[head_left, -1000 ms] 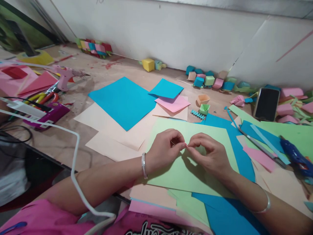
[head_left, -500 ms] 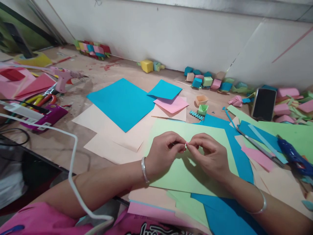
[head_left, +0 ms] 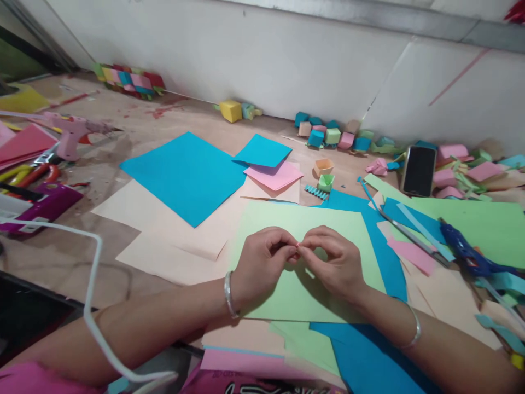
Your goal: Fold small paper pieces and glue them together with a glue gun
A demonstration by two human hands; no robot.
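My left hand point(head_left: 264, 268) and my right hand point(head_left: 334, 262) meet fingertip to fingertip above a light green sheet of paper point(head_left: 348, 306). Thumb and forefinger of each are pinched together around something tiny, with a speck of pink showing between the tips; its kind is too small to make out. Just beyond the sheet stand a small open green paper box point(head_left: 326, 183) and a peach paper box point(head_left: 324, 167), with a zigzag blue paper strip point(head_left: 316, 192) beside them.
Blue paper point(head_left: 184, 175) and peach sheets point(head_left: 159, 260) lie to the left, near a pink glue gun point(head_left: 71, 134) and its white cord point(head_left: 96, 257). At right are a phone point(head_left: 418, 171), a blue glue gun point(head_left: 465, 249) and a metal tool point(head_left: 406, 230). Paper cubes point(head_left: 333, 136) line the wall.
The view has swung to the right, so everything sits further left in the picture. My hands keep their pinch over the green sheet, and the small thing between the fingertips shows less.
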